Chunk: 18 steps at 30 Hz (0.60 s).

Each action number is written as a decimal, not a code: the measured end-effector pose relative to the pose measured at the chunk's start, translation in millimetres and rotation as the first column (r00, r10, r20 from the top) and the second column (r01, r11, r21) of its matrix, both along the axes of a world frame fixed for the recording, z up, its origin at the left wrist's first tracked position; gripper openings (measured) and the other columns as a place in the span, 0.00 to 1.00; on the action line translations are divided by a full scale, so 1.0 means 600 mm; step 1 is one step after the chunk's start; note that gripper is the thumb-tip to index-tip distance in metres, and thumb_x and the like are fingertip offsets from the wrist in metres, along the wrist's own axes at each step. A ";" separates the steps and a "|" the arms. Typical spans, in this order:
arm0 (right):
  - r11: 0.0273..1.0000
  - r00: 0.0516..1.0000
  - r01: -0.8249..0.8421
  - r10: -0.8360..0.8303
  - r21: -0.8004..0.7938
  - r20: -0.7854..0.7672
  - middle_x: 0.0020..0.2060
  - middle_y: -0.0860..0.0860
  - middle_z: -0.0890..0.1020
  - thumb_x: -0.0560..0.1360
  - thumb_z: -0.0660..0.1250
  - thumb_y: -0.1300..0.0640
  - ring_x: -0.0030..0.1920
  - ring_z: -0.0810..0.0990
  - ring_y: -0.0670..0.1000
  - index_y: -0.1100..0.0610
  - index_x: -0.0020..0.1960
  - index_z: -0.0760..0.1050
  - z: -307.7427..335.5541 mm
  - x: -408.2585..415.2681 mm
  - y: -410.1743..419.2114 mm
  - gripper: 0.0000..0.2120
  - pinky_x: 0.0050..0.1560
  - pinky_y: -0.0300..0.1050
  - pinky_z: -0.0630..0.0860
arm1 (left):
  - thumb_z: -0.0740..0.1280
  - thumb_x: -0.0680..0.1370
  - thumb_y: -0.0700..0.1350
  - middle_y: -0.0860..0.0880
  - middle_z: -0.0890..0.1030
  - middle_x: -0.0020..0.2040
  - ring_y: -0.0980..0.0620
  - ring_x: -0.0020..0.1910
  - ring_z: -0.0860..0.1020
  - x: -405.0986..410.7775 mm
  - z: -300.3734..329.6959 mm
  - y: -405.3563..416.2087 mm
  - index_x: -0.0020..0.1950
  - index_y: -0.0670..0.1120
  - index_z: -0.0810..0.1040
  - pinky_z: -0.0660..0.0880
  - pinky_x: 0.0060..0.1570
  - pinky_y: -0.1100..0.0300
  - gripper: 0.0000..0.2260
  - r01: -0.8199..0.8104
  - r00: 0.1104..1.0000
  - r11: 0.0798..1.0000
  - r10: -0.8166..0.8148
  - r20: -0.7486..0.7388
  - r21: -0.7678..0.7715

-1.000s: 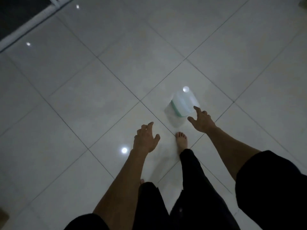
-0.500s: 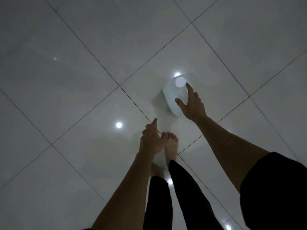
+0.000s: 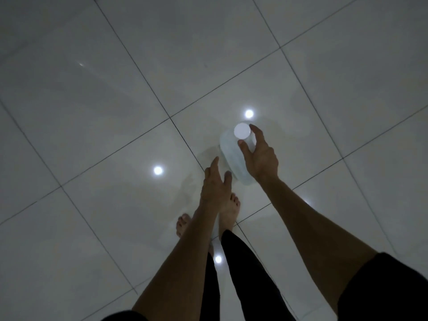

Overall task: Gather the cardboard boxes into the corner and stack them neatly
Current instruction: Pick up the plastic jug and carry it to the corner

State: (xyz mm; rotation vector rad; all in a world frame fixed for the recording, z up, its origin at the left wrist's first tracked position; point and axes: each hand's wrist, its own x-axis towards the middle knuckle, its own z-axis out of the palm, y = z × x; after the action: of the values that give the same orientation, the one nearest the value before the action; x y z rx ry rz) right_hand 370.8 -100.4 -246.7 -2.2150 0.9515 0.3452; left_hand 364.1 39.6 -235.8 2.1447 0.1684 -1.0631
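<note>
While the right hand was only reaching toward the plastic jug one second ago, it is now directly over it, with the thumb on one side of the neck and the index finger on the other side, just under the white cap. The fingers are curved and spread quite wide; whether they already press the neck, I cannot tell. The left hand has also moved forward, its fingers straight and holding nothing, the tips just beside the lower edge of the jug.

In my judgement this is a small step aside from the task, because no cardboard box is visible anywhere around the fingers; the boxes and the corner are out of view. Probably the jug must be removed first.

The jug looks pale, half transparent, and stands on the glossy tiled floor, just beyond the bare feet, between the two hands.
</note>
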 end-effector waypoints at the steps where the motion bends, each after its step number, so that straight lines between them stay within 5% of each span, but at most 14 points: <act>1: 1.000 0.999 -0.028 0.028 -0.005 0.015 0.59 0.54 0.81 0.79 0.61 0.39 0.53 0.83 0.58 0.45 0.76 0.60 0.016 -0.001 0.007 0.28 0.53 0.53 0.81 | 0.57 0.83 0.54 0.44 0.63 0.75 0.44 0.71 0.69 -0.003 0.009 0.001 0.79 0.51 0.53 0.71 0.65 0.50 0.27 -0.064 0.998 0.998 0.064 0.006 -0.013; 4: 0.993 0.992 -0.112 0.111 0.022 0.059 0.57 0.53 0.83 0.79 0.61 0.40 0.51 0.83 0.55 0.45 0.76 0.61 0.073 -0.008 0.038 0.27 0.52 0.51 0.81 | 0.57 0.82 0.58 0.45 0.61 0.76 0.44 0.72 0.68 -0.009 0.045 0.011 0.80 0.52 0.51 0.70 0.60 0.56 0.29 -0.267 0.963 0.960 0.270 0.024 -0.084; 8: 0.972 0.972 -0.210 0.196 0.102 0.130 0.58 0.51 0.83 0.79 0.62 0.39 0.52 0.83 0.54 0.43 0.75 0.62 0.185 -0.016 0.103 0.27 0.54 0.53 0.81 | 0.57 0.82 0.57 0.44 0.60 0.77 0.44 0.72 0.67 -0.010 0.129 0.047 0.80 0.52 0.48 0.72 0.64 0.50 0.31 -0.438 0.886 0.885 0.455 0.089 -0.158; 12: 0.941 0.944 -0.299 0.268 0.156 0.191 0.55 0.51 0.83 0.78 0.62 0.40 0.51 0.83 0.54 0.41 0.75 0.62 0.339 0.002 0.179 0.26 0.55 0.54 0.79 | 0.57 0.82 0.54 0.46 0.60 0.77 0.53 0.71 0.66 -0.019 0.256 0.120 0.81 0.47 0.48 0.67 0.60 0.64 0.31 -0.511 0.798 0.829 0.556 0.235 -0.227; 15: 0.900 0.898 -0.409 0.368 0.149 0.243 0.53 0.52 0.84 0.79 0.63 0.42 0.52 0.82 0.55 0.42 0.74 0.63 0.466 0.016 0.250 0.26 0.55 0.53 0.78 | 0.55 0.80 0.57 0.47 0.60 0.77 0.55 0.71 0.64 -0.028 0.358 0.178 0.81 0.48 0.48 0.64 0.61 0.70 0.32 -0.605 0.676 0.732 0.680 0.284 -0.315; 18: 0.855 0.842 -0.504 0.454 0.125 0.290 0.58 0.51 0.82 0.79 0.63 0.43 0.58 0.79 0.56 0.41 0.75 0.63 0.582 0.020 0.333 0.25 0.59 0.52 0.75 | 0.53 0.80 0.59 0.47 0.60 0.76 0.55 0.71 0.65 -0.033 0.454 0.231 0.80 0.50 0.48 0.66 0.65 0.62 0.31 -0.712 0.505 0.593 0.805 0.312 -0.377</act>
State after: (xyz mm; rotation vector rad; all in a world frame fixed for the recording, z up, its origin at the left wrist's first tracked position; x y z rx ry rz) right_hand 382.9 99.2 102.2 -2.2223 0.1982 0.3552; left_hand 344.3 178.3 36.8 1.7406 0.6912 -0.0225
